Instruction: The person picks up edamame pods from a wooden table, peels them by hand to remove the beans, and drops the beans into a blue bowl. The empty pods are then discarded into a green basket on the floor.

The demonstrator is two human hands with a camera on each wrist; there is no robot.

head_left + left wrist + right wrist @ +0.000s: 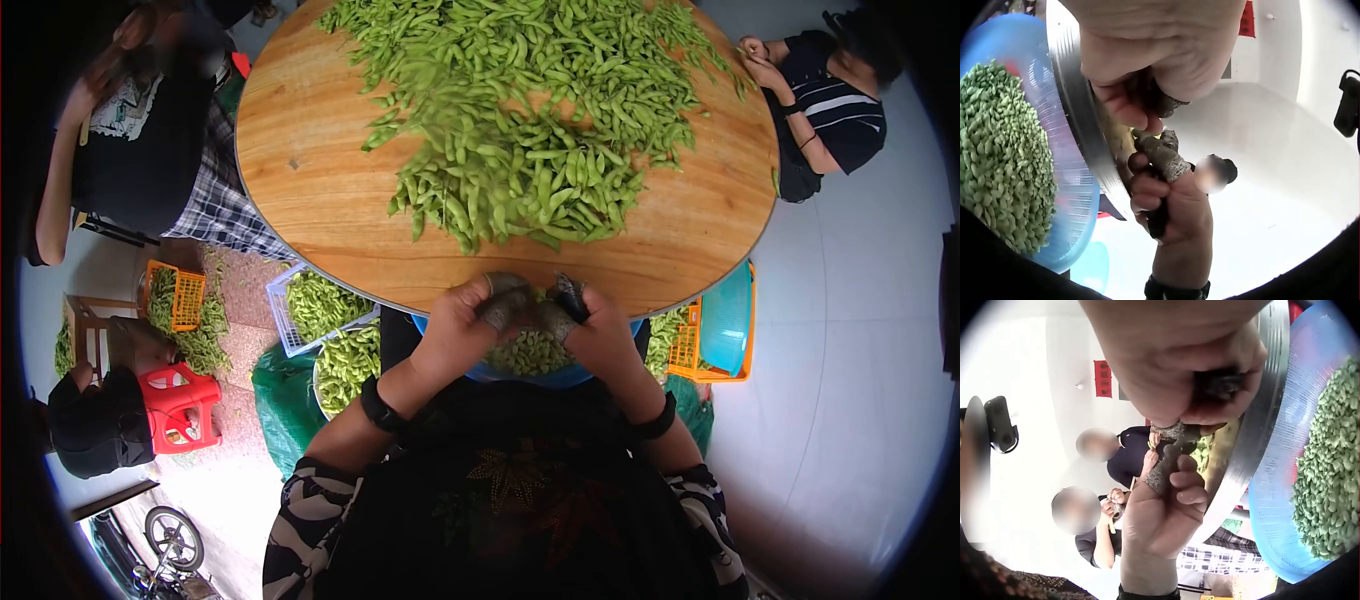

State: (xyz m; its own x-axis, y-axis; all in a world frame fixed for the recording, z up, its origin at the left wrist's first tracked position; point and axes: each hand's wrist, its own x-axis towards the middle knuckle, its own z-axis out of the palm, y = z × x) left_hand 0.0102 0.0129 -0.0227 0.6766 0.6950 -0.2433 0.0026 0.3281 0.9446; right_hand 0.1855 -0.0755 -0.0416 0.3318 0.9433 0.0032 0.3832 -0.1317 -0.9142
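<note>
My left hand [452, 332] and right hand [600, 335] meet at the near edge of the round wooden table [320, 200]. Both have curled fingers, with dark, worn covers on thumbs and some fingers. Between the fingertips in the left wrist view shows a small green end of an edamame pod [1137, 133], pinched by both hands and mostly hidden. Below them a blue mesh basket [1077, 219] holds many shelled green beans [1004, 156]. A big heap of edamame pods [530, 110] spreads over the table in front of my hands.
People sit at the table's right [835, 110] and left [140, 150]. Left of me stand a lilac crate [285, 335] of pods, a green bag [275, 400], an orange crate [187, 300] and a red stool [180, 405]. A turquoise basket [725, 325] stands at right.
</note>
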